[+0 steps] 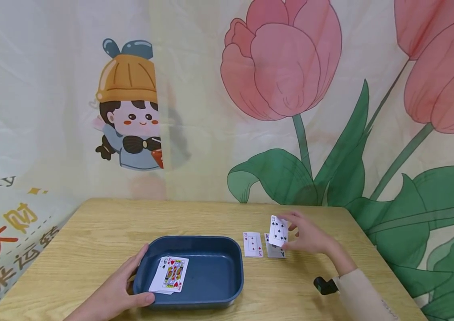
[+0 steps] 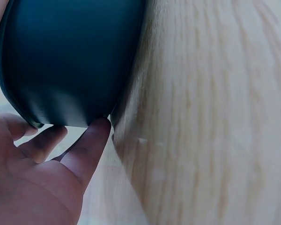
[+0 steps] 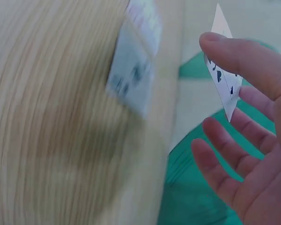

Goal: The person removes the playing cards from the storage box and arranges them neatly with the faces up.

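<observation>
My left hand (image 1: 118, 287) grips the left end of a dark blue rectangular tray (image 1: 220, 272), its thumb at the near corner and fingers at the far side. A small pile of playing cards (image 1: 175, 274) lies face up inside, a king of hearts on top. Between thumb and fingers my right hand (image 1: 309, 236) pinches a spade playing card (image 1: 277, 232) marked 5, tilted up off the table. Behind that card, partly covered, lies a card marked A (image 1: 276, 253). Left of it rests a three of diamonds (image 1: 253, 244).
Everything stands on a light wooden table (image 1: 102, 227). A printed cloth (image 1: 199, 89) with tulips and a cartoon figure hangs behind it. Near my right sleeve (image 1: 361, 294) a black device (image 1: 325, 286) sits at the wrist.
</observation>
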